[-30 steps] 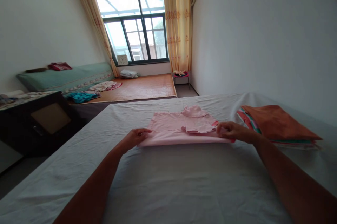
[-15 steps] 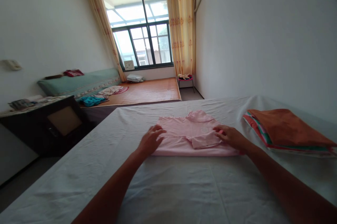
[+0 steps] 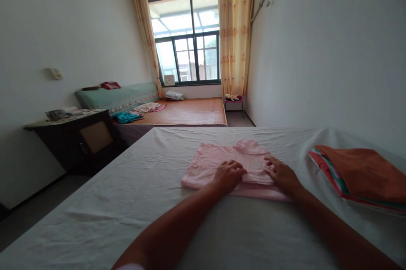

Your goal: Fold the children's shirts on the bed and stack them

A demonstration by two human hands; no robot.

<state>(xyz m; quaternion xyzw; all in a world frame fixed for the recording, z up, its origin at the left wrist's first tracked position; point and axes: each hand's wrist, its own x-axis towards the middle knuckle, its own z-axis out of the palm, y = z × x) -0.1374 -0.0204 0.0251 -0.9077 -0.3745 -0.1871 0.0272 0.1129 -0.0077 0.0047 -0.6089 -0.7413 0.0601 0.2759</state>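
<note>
A folded pink garment lies on the white bed sheet in the middle of the view. My left hand rests flat on the middle of the garment, fingers spread. My right hand lies flat on its right part, a short way from the left hand. Neither hand grips the cloth; both press down on it. The near edge of the garment shows beneath my wrists.
A stack of folded cloths with an orange one on top sits at the right of the bed. A dark cabinet stands left of the bed. Beyond are a second bed with a woven mat, a small stool and a window.
Both hands left the garment's outer edges and came together on its middle, now lying flat on it. The folded garment is narrower. The camera has turned left.
</note>
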